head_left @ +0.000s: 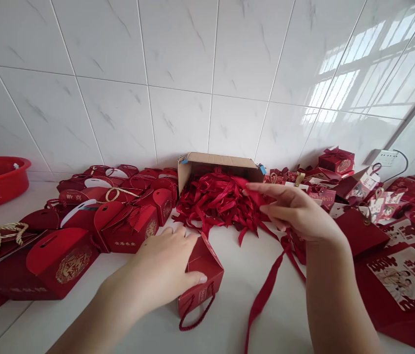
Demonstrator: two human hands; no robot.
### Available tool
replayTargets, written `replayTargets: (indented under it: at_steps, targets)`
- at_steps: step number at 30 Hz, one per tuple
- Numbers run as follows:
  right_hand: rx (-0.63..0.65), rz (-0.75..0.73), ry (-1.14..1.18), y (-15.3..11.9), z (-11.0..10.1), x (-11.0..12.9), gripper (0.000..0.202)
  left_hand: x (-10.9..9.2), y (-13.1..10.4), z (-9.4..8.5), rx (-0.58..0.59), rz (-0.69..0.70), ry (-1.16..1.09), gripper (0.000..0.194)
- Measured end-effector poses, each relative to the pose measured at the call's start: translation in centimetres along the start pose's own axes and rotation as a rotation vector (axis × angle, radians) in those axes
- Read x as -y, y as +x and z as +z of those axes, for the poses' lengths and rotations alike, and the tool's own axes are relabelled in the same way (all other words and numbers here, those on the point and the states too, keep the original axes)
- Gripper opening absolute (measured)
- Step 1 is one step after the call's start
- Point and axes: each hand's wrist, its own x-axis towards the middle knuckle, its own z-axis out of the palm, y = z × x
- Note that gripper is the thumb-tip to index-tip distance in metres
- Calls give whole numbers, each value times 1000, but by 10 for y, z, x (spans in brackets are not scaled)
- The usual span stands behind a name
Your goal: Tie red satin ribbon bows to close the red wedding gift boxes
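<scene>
My left hand [163, 268] grips a small dark-red gift box [207, 260] from its left side, thumb on the near face and fingers over the far side. The box stands on the white surface, a twisted red cord handle [202, 319] hanging at its front. My right hand [291, 211] hovers at the right edge of a heap of red satin ribbons [218, 196], index finger stretched out and the other fingers partly bent. Its fingertips overlap the ribbons, and I see nothing clearly held. The ribbons spill from a cardboard box [222, 159] lying on its side. One long ribbon [266, 290] trails toward me.
Rows of red gift boxes [129, 226] stand on the left, some with cream rope handles [8, 233]. More red boxes [409, 275] crowd the right side. A red plastic basin [1, 182] sits far left. A tiled wall [178, 113] closes the back, near a power socket [382, 157].
</scene>
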Motion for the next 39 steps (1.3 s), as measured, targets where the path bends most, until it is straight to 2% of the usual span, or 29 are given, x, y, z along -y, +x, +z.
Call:
replayTargets:
  at_steps: [2,4,7,13,18,25,28,39]
  targets:
    - [208,67,-108,1,3,-1,39,0,7,3,60,18,-14,39]
    - [386,93,-164,5,6,-3,34,3,11,4,81,49,-23,47]
    - [522,93,-220,12,12,-10,38,10,15,3,101,75,-50,54]
    - [610,70,-283,23,31,-19,34,16,19,-2,149,120,-82,61]
    - [652,58,-324,27,38,-19,36,17,20,-1,152,133,-55,68]
    - [667,49,-283,28,47,-23,29,16,21,0,44,172,-82,31]
    - [667,16,-280,30,51,-25,24,18,22,1,13,161,-82,28]
    - [657,39,-309,31,55,-27,24,19,22,-1,-8,191,-131,26]
